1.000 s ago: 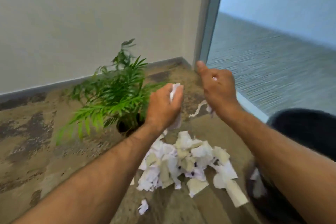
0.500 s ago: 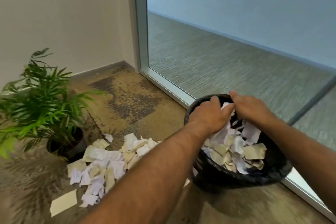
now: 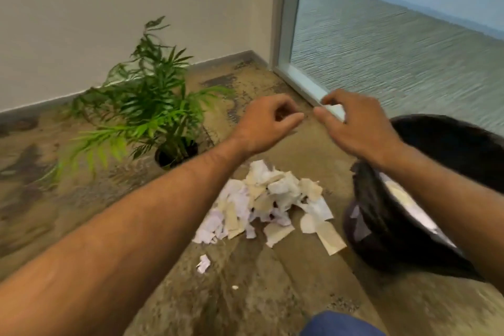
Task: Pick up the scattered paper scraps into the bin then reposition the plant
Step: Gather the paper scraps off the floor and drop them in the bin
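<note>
A heap of white and beige paper scraps (image 3: 268, 200) lies on the carpet in the middle. One stray scrap (image 3: 204, 263) sits nearer to me. A black bin (image 3: 381, 215) with scraps inside stands at the right, partly behind my right forearm. A green potted plant (image 3: 148, 106) in a dark pot (image 3: 174, 154) stands left of the heap. My left hand (image 3: 268, 123) and my right hand (image 3: 357, 125) hover side by side above and beyond the heap, fingers loosely curled, with nothing in them.
A white wall with a grey baseboard (image 3: 81, 93) runs behind the plant. A glass panel in a pale frame (image 3: 283, 35) rises at the right, its sill along the floor behind the bin. My blue-clad knee (image 3: 341, 324) shows at the bottom.
Both hands carried scraps to the bin, let them go inside, and have come back above the heap with nothing in them. The view swung right and then back left.
</note>
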Demonstrator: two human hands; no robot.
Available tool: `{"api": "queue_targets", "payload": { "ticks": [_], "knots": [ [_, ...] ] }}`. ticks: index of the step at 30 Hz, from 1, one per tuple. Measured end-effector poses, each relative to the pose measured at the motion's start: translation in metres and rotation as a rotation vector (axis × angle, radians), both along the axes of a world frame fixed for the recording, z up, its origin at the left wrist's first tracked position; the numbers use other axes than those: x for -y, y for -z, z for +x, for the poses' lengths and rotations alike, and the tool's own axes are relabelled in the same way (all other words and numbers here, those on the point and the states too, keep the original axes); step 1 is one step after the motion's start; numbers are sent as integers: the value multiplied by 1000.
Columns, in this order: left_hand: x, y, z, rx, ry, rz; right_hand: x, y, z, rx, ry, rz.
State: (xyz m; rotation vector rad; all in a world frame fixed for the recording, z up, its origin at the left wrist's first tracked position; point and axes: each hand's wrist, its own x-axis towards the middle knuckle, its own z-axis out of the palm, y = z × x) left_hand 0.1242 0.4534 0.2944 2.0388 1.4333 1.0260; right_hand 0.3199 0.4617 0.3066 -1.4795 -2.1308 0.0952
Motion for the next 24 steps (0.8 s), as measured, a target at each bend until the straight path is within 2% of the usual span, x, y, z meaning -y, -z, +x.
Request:
{"api": "queue_targets", "payload": {
  "ticks": [5,9,11,14,17,20,24],
  "knots": [
    [53,91,-152,-124,-386,-196,50,100,-101,64,-552,-38],
    [134,174,-229,-57,-648,-470,107,201,-123,247,-803,-190],
    [178,209,-244,-137,-715,-602,133,240,-127,375,-894,-253],
    [232,251,-242,-275,-828,-608,159,283,-133,418,-937,-259],
    [258,281,-233,-298,-929,-567,170,306,-145,447,-915,-216],
    [254,304,-229,-405,-831,-561,162,313,-170,479,-929,-189],
    [223,317,-223,-536,-685,-452,137,321,-192,518,-867,-77]
  ]
}}
